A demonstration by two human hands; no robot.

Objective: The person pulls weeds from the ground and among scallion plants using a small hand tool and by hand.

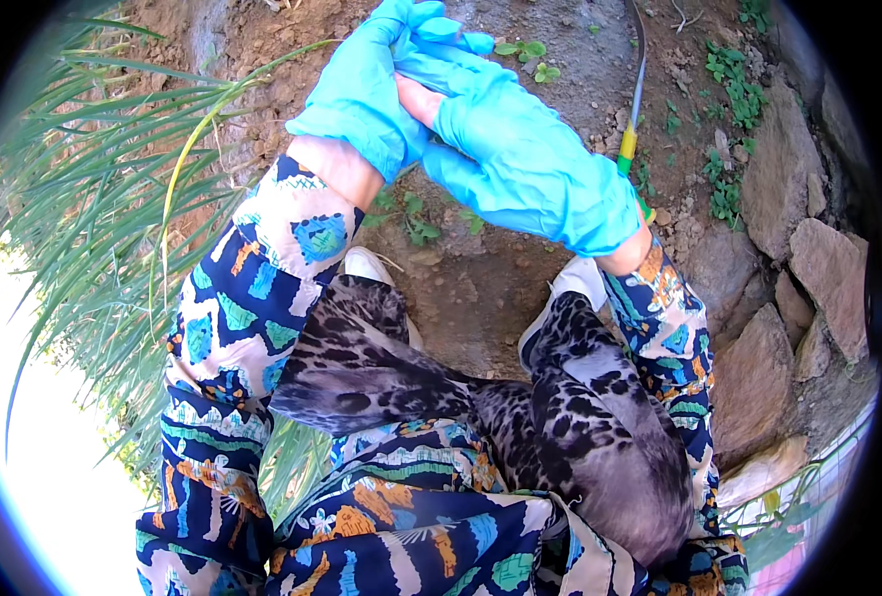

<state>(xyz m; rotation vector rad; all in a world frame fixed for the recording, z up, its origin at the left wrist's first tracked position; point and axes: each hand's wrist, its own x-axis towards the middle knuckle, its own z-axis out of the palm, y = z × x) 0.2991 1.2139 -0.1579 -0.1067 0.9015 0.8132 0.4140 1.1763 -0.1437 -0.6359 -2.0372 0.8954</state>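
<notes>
My left hand (pixel 355 97) and my right hand (pixel 523 156) both wear thin bright-blue disposable gloves. They meet at the top of the view, with the fingers overlapping and pressed against each other. Bare skin shows between the folds of blue glove where the hands touch. The overlap hides what lies between the fingers, and I see no tool in either hand. On the soil just beyond my right wrist lies a sickle (pixel 638 89) with a curved metal blade and a yellow-and-green handle, partly hidden by the right glove's cuff.
Long green onion-like leaves (pixel 113 149) lean in from the left. Rough stones (pixel 754 372) are stacked along the right side. Small weeds (pixel 735 86) grow in the brown soil (pixel 470 298) around my white shoes (pixel 579 283). My knees are bent in patterned trousers (pixel 597 417).
</notes>
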